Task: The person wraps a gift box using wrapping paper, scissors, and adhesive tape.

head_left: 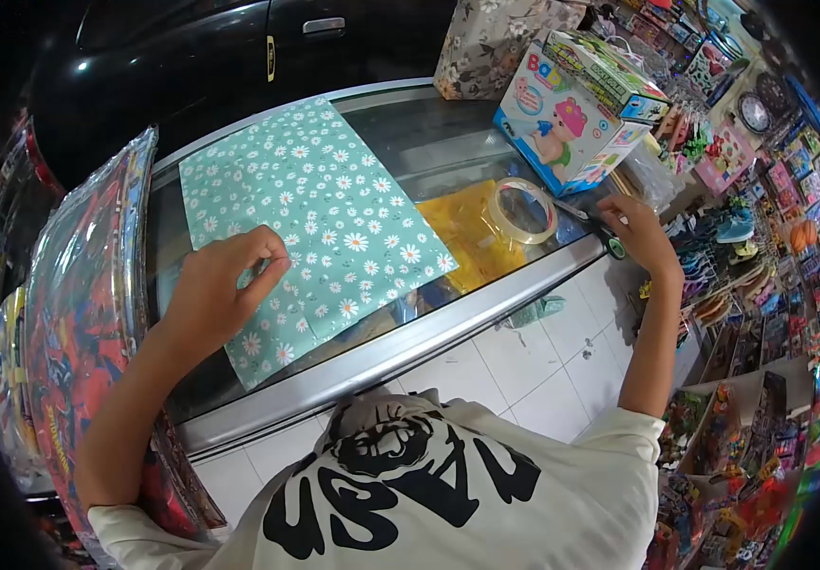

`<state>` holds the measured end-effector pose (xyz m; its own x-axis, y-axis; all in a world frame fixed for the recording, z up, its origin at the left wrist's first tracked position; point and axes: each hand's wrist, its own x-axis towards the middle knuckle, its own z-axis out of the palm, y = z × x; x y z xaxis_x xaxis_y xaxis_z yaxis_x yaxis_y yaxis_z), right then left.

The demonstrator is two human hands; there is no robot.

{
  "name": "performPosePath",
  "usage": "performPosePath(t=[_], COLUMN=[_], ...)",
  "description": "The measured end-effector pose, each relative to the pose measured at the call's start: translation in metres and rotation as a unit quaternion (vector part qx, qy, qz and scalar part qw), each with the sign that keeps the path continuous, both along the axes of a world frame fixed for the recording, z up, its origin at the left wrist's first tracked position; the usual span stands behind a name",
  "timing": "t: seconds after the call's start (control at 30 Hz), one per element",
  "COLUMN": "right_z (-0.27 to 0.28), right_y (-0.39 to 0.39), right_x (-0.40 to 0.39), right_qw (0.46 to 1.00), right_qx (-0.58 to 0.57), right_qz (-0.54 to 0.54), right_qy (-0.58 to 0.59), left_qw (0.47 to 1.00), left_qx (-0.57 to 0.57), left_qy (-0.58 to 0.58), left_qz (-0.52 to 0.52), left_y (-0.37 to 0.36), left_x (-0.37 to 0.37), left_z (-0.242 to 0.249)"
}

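Note:
A sheet of mint-green wrapping paper [334, 204] with white daisies lies flat on the glass counter. Above its left part is my left hand [225, 280], fingers curled and thumb meeting the index finger; anything pinched there is too small to make out. At the counter's right end, my right hand [643, 237] is beside a pair of scissors [611, 245] with dark and green handles. Its fingers are bent but apart, and no firm grip on the scissors shows. A roll of clear tape [551, 226] lies between the paper and the scissors, partly over a yellow plastic packet [472, 233].
A boxed baby doll [557, 123] stands at the counter's back right, beside a floral-wrapped package [486, 47]. Plastic-wrapped goods [87, 275] are stacked on the left. Behind the counter is a black car [210, 66]. Toy-filled shelves [762, 190] line the right side.

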<state>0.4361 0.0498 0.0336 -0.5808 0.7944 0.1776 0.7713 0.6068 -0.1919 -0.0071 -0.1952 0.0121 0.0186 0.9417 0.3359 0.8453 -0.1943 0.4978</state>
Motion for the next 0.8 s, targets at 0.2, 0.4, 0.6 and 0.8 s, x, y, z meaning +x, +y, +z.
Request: performPosePath(t=[0.2,0.4,0.6,0.8], right_z=[-0.002,-0.004,0.025,0.084], right_y=[0.017,0.027,0.025,-0.051], right_x=[0.031,0.028,0.061,0.052], right_qw=[0.996,0.995,0.989,0.974], right_qx=[-0.085,-0.098,-0.111,-0.216], right_qz=[0.002,0.032,-0.037,-0.036], right_qy=[-0.018,-0.001,-0.086,0.064], left_qw=[0.999,0.999,0.999,0.998], left_qx=[-0.026,-0.031,-0.040,-0.053], left_qy=[-0.020,-0.027,-0.007,-0.021], left_qz=[-0.010,-0.029,-0.035,-0.032], left_y=[-0.001,0.002,0.003,0.001], left_x=[-0.002,-0.010,-0.014,-0.012], left_z=[0.004,0.003,0.002,0.005])
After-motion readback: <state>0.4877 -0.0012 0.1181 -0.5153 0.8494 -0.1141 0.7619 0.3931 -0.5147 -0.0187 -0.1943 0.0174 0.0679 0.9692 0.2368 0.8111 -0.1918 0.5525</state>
